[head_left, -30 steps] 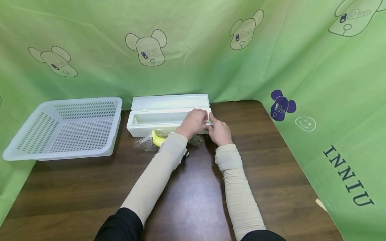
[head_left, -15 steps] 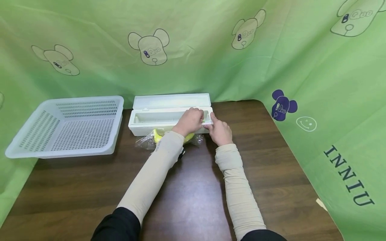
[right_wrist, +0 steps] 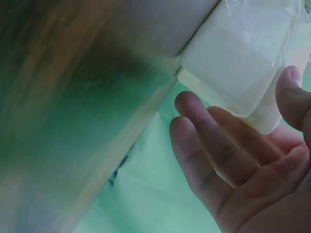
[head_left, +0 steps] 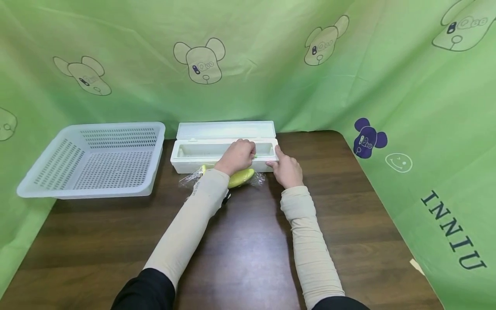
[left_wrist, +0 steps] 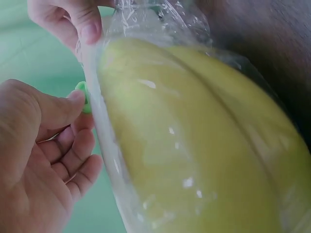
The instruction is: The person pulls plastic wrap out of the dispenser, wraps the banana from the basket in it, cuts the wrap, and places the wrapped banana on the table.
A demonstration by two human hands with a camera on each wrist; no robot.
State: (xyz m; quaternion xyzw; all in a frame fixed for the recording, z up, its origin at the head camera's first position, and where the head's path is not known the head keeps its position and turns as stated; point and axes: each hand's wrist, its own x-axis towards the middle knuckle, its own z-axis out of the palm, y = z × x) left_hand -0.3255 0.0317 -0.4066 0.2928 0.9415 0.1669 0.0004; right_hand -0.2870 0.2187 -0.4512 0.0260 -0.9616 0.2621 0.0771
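A long white cling film box (head_left: 186,166) lies across the back of the table, its lid (head_left: 226,129) raised. My left hand (head_left: 237,156) pinches a small green slider (left_wrist: 82,96) between thumb and finger on the box's front rim, right of the middle. The right hand (head_left: 287,170) holds the box's right end, thumb over the front rim; its other fingers (right_wrist: 228,150) lie along that end. Bananas (head_left: 241,178), covered in clear film, lie against the box's front, partly hidden by the left forearm. In the left wrist view the bananas (left_wrist: 165,126) appear large.
To the left of the box stands a white perforated plastic basket (head_left: 112,191). A green printed curtain (head_left: 255,99) hangs right behind the box and along the right side. Brown wooden table (head_left: 240,258) stretches out in front.
The left hand has slid left along the box's front rim with the green slider, uncovering more of the bananas. My right hand keeps its hold on the right end. The view shifts slightly.
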